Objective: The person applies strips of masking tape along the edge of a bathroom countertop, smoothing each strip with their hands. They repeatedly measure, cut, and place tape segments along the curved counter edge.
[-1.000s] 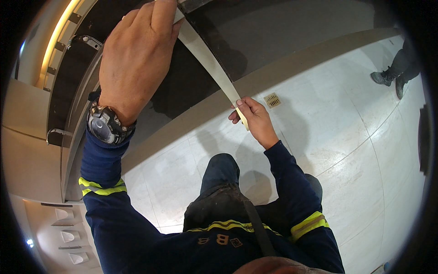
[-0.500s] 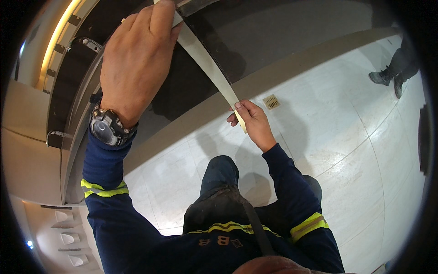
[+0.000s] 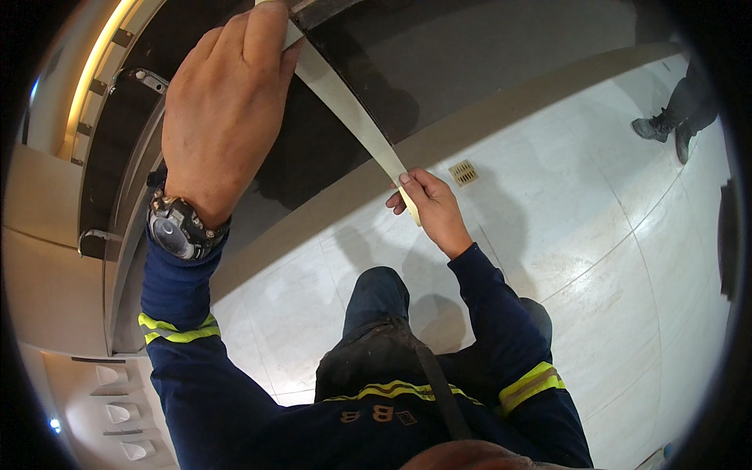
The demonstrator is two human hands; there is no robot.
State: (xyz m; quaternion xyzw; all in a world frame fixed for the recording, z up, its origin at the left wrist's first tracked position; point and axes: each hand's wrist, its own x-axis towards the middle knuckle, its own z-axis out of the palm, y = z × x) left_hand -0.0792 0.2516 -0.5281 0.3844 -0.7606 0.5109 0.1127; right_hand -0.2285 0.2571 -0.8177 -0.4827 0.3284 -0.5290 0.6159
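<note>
Bare left hand, closed between thumb and fingers on the upper part of a long, thin, cream-coloured flexible strip, right by the near corner of a dark, smooth panel. Bare right hand pinched on the lower part, thumb on top, with a short tail poking out below. Strip stretched slantwise between the two, just beside the panel's edge (upper stretch mostly hidden by the left knuckles, and cropped by the upper rim of the view). On the left wrist, a chunky black-and-silver wristwatch, with dial markings too small to read. Below the right hand, a pale tiled floor with a square, brass-coloured slotted drain near the fingers. Closer in, a bent knee in dark trousers. Far right, another person's dark lace-up shoes, well apart. Upper left, a glowing yellow light strip; lower left, white wall-mounted basins or urinals, hard to tell which. On the chest of the navy shirt, orange lettering, upside down, beside a small outlined emblem.
</note>
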